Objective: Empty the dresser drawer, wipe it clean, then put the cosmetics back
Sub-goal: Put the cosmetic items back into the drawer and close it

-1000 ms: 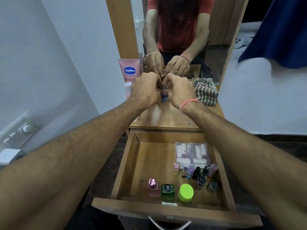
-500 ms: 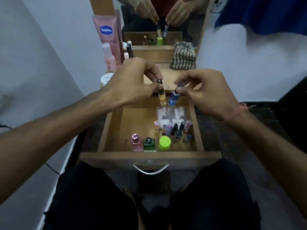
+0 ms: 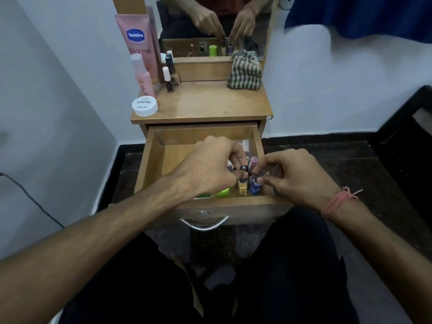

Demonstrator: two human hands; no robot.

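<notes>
Drawer first: it stands pulled out beneath the counter, and both my hands are over its right front corner. My left hand pinches the dark cap of a yellow bottle between thumb and fingertips, the bottle hanging upright just inside the drawer's front wall. My right hand pinches the cap of a blue bottle, which sits just beside the yellow one, to its right, near the drawer's right wall. Whether either bottle touches the drawer floor I cannot tell. So each grip is clenched on a small bottle.

Behind my fingers, further back along the drawer's right wall, more small bottles stand, mostly hidden. At the drawer's front wall, left of the yellow bottle, a lime green lid peeks out under my left wrist. The left half of the drawer shows bare wood.

On the counter above the drawer, a pink tube leans at the back left, with a pink bottle in front of it, a white jar at the left front edge, and two nail polish bottles just right of the pink bottle. A striped pouch sits at the back right, against the mirror.
</notes>
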